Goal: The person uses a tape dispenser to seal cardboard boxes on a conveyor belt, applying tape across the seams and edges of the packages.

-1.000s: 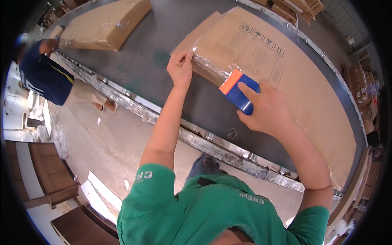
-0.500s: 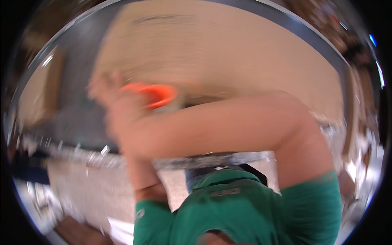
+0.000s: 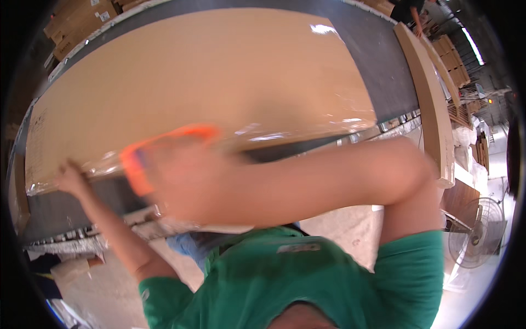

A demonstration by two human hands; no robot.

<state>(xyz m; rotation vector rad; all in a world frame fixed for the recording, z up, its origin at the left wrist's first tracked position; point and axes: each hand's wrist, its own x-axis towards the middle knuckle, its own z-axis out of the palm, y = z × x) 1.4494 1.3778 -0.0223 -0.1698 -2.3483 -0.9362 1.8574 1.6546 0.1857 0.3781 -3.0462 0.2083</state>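
Note:
A large flat cardboard box (image 3: pixel 219 71) lies across the dark table, with shiny clear tape along its near edge. My right hand (image 3: pixel 189 172), smeared by motion, is closed on an orange tape dispenser (image 3: pixel 134 170) just above that near edge. The dispenser's roll is hidden by the hand and the blur. Out to the left, the fingers of my left hand (image 3: pixel 72 178) lie spread against the box near its near left corner, holding nothing.
The dark tabletop (image 3: pixel 381 66) shows past the box's right end. A long narrow carton (image 3: pixel 424 104) stands along the right side, with a fan (image 3: pixel 475 238) near it. Stacked cartons (image 3: pixel 82 27) are at the far left. Another person's arm (image 3: pixel 417 23) shows at the far right.
My hands, close together before, are now apart: the left has moved left along the box. The right still holds the orange dispenser. The view has shifted, and the box now appears farther left.

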